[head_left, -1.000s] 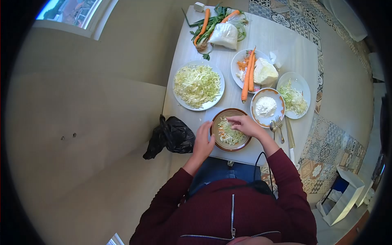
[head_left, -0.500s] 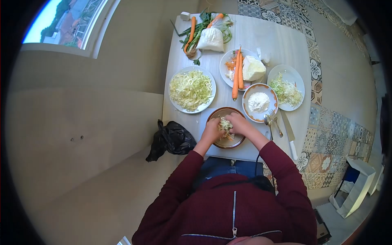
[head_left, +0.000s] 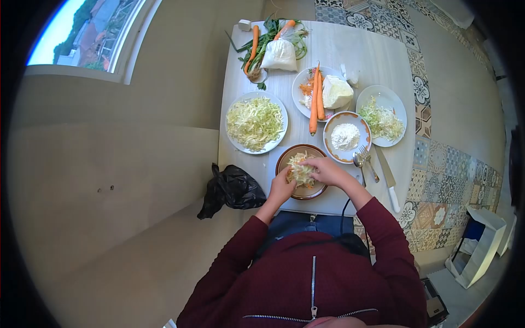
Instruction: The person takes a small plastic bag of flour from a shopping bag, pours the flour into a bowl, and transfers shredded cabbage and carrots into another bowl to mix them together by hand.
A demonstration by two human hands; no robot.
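Note:
Shredded cabbage with carrot bits [head_left: 299, 170] lies heaped in a brown-rimmed bowl [head_left: 280, 162] at the table's near edge. My left hand [head_left: 282, 186] has its fingers curled into the left side of the heap. From the right, my right hand [head_left: 329, 171] grips the shreds with thumb and fingers bent. Some fingertips are hidden in the cabbage. Just behind the bowl to the right is a patterned bowl of white powder [head_left: 345, 136]. A fork [head_left: 369, 164] and a spoon [head_left: 359, 162] rest by its rim.
A plate of shredded cabbage [head_left: 256, 123] stands at left, another shredded portion [head_left: 383, 121] at right. Carrots [head_left: 316, 104] and a cabbage chunk [head_left: 336, 92] share a plate. A white-handled knife [head_left: 388, 177] lies right. A black bag [head_left: 232, 187] sits left; green onions [head_left: 266, 46] lie behind.
My hands have moved slightly apart, and more of the shredded cabbage shows between them, looser and wider. The whole view has shifted slightly.

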